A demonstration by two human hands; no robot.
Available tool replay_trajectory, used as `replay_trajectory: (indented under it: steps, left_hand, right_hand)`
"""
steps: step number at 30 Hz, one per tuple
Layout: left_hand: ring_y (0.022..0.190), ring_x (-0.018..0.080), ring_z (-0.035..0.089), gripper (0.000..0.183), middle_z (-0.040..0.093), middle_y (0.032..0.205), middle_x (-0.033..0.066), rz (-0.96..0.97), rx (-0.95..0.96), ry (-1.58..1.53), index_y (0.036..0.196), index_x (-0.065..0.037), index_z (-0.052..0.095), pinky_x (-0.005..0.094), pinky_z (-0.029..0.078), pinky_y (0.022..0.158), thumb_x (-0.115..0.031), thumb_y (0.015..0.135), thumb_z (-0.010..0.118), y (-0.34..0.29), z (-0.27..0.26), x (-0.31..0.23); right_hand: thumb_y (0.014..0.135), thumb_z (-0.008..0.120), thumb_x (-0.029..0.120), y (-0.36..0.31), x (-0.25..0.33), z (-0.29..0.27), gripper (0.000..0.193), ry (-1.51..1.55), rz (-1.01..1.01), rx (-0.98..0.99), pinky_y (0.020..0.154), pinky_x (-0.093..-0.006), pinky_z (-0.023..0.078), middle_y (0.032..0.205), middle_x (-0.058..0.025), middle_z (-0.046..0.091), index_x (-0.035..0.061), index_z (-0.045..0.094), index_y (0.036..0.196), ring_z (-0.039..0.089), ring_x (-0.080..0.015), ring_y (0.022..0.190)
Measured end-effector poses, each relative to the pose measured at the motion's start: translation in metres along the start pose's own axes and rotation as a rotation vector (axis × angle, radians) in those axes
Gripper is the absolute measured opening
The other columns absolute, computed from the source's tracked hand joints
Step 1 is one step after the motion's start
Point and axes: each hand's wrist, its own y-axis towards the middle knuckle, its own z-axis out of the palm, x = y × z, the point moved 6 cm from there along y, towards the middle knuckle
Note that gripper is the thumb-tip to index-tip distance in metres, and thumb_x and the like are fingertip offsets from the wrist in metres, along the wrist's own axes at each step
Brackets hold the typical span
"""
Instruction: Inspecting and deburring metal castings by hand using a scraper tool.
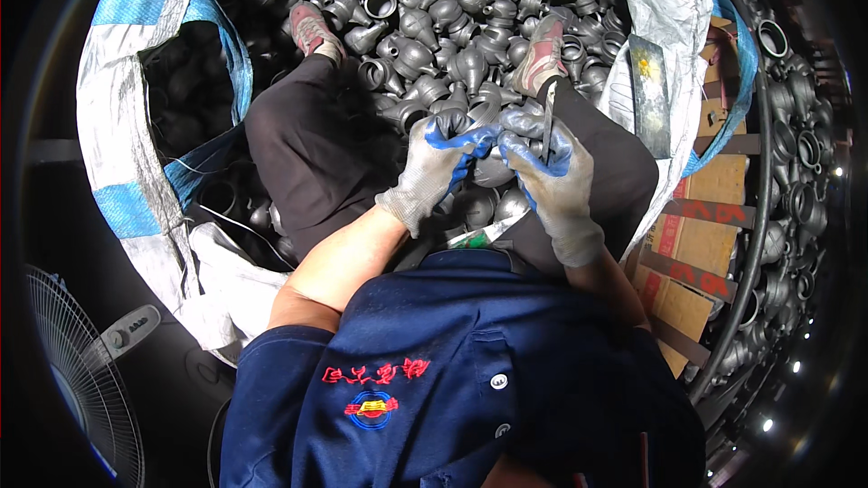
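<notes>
Both my hands wear grey gloves with blue palms and meet above my lap. My left hand is closed, its fingers curled toward the right hand around a grey metal casting that is mostly hidden by the gloves. A thin, flat metal blade-like tool stands upright in my closed right hand, its tip pointing away from me. Beyond the hands, many similar bulb-shaped grey castings with round open necks lie heaped between my shoes.
A white woven bulk bag with blue straps surrounds my legs and the heap. At right are a dark flat plate, wooden boards, and a black rim with more castings beyond. A fan stands lower left.
</notes>
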Motion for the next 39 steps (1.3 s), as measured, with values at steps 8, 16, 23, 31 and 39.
replay_trajectory:
  steps: [8, 16, 23, 31, 39]
  left_hand:
    - [0.074, 0.0081, 0.057, 0.025, 0.064, 0.090, 0.0036, -0.126, 0.146, 0.236, 0.101, 0.002, 0.062, 0.0223, 0.047, 0.066, -0.001, 0.077, 0.065, 0.009, 0.017, -0.023]
    - [0.110, 0.0161, 0.049, 0.056, 0.051, 0.124, 0.0068, 0.265, 0.194, 0.438, 0.129, -0.004, 0.044, 0.0292, 0.040, 0.095, -0.004, 0.079, 0.067, 0.000, 0.023, -0.047]
    - [0.101, 0.0327, 0.055, 0.072, 0.052, 0.119, 0.0142, 0.369, 0.272, 1.143, 0.134, -0.011, 0.036, 0.0388, 0.047, 0.082, -0.044, 0.076, 0.063, -0.009, 0.043, -0.032]
    - [0.105, 0.0355, 0.051, 0.073, 0.048, 0.116, 0.0220, 0.259, 0.361, 1.425, 0.137, -0.010, 0.030, 0.0434, 0.045, 0.083, -0.047, 0.080, 0.057, -0.003, 0.044, -0.004]
    - [0.110, 0.0375, 0.048, 0.070, 0.042, 0.122, 0.0242, 0.208, 0.438, 1.503, 0.137, -0.009, 0.031, 0.0458, 0.044, 0.086, -0.042, 0.081, 0.056, 0.007, 0.069, 0.004]
  right_hand:
    - [0.076, 0.065, -0.003, 0.014, -0.003, -0.019, 0.021, 0.271, 0.367, -0.104, 0.053, -0.0171, 0.041, 0.076, -0.0019, 0.062, 0.0000, 0.063, 0.097, 0.052, -0.0028, 0.060]
    - [0.077, 0.064, -0.004, 0.014, -0.012, -0.012, 0.025, 0.473, 0.164, -0.074, 0.073, -0.0237, 0.048, 0.092, -0.0074, 0.064, -0.0037, 0.060, 0.102, 0.060, -0.0124, 0.080]
    - [0.080, 0.063, 0.001, 0.000, -0.041, -0.016, 0.022, 0.497, 0.188, -0.049, 0.073, -0.0271, 0.049, 0.091, -0.0094, 0.062, -0.0072, 0.057, 0.100, 0.059, -0.0143, 0.077]
    - [0.078, 0.055, -0.004, 0.002, -0.101, -0.015, 0.019, 0.442, 0.148, -0.039, 0.075, -0.0270, 0.048, 0.095, -0.0111, 0.060, -0.0068, 0.057, 0.097, 0.059, -0.0174, 0.082]
    - [0.077, 0.053, -0.007, 0.000, -0.090, -0.029, 0.019, 0.682, 0.193, -0.100, 0.073, -0.0263, 0.048, 0.089, -0.0093, 0.061, -0.0045, 0.059, 0.095, 0.059, -0.0167, 0.079]
